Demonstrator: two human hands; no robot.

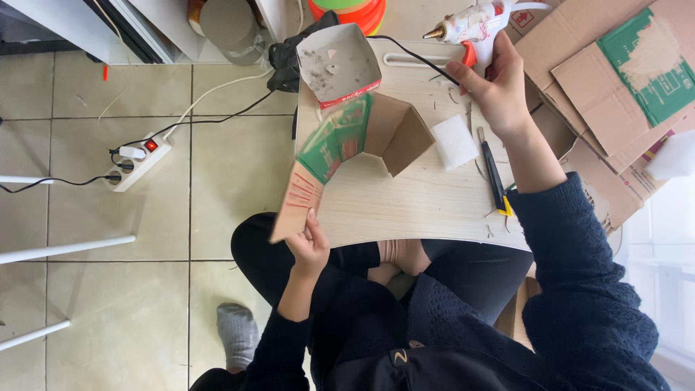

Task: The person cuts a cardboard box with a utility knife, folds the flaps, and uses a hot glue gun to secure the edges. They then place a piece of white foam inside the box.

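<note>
Cardboard piece (347,148), folded in zigzag panels with green and red print, stands on the tabletop (413,203). My left hand (310,245) pinches its lower end; my right hand (496,83) is closed around the glue gun (474,25).

Board centre: bare wood on the lap board (405,206), open between the folded cardboard piece (355,145) and the near edge.
Right side: foam block (455,141) and utility knife (494,174) lie close together.
Far edge: small open box (339,64) and glue gun cord (413,52) crowd it.
</note>
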